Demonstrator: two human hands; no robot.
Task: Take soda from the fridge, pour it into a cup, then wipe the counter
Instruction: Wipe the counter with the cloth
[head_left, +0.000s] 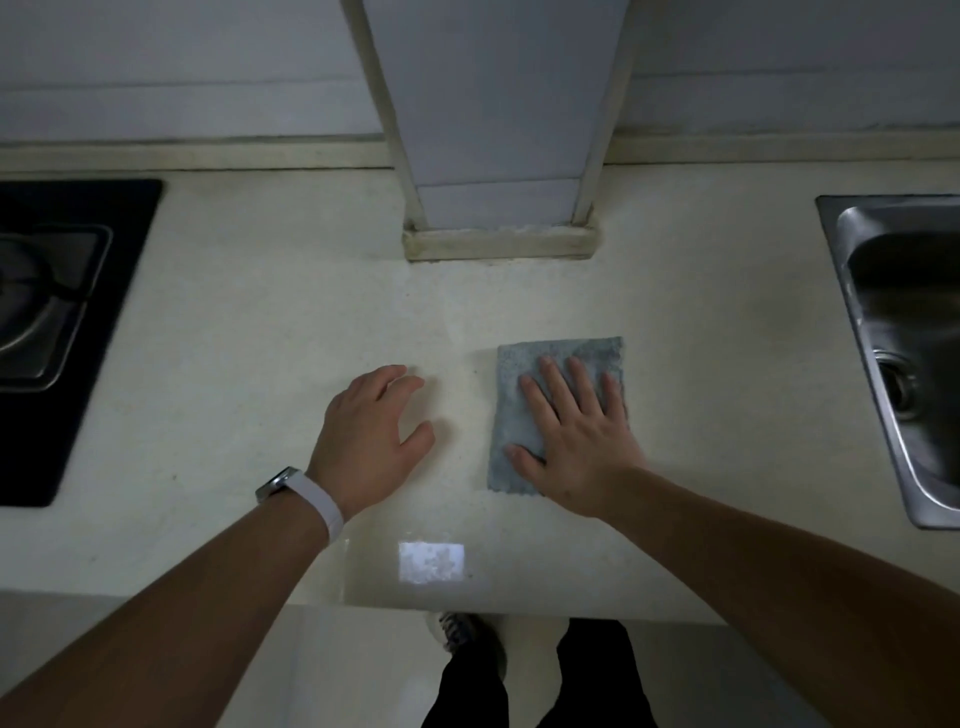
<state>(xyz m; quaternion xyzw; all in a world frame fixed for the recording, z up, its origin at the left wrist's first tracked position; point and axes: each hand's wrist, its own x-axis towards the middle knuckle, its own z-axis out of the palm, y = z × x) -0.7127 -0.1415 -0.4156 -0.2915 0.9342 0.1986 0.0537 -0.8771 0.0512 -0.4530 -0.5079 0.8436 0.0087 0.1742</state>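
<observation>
Head view, looking straight down on a pale counter (249, 322) that fills the middle of the frame. Right hand (574, 431), right of centre, lies flat on a grey cloth (524, 374) with fingers straight and slightly spread, palm pressing down; nothing is pinched or curled around. The cloth is a folded rectangle lying flat on the counter, its upper and left parts showing beyond the fingertips, its lower right part hidden under the palm. Left hand (371, 434), just left of centre, hovers at or rests lightly on the bare counter with fingers relaxed and gently bent, holding nothing; whether it actually touches the surface cannot be told. A white watch (306, 493) sits on the left wrist. Hand and cloth are near one another but apart, with a strip of bare counter between them.

A stove (62, 322) occupies the left edge of the frame, a steel sink (893, 358) the right edge, and a tiled column (498, 130) rises from the upper centre. Neither soda nor cup is in view.

Judged from this layout, the step in hand is the last one, wiping the counter. The next move calls for steady downward pressure through the flat palm while sliding the cloth across the surface, with the palm kept on the cloth so that it travels with the hand rather than bunching or slipping out.
</observation>
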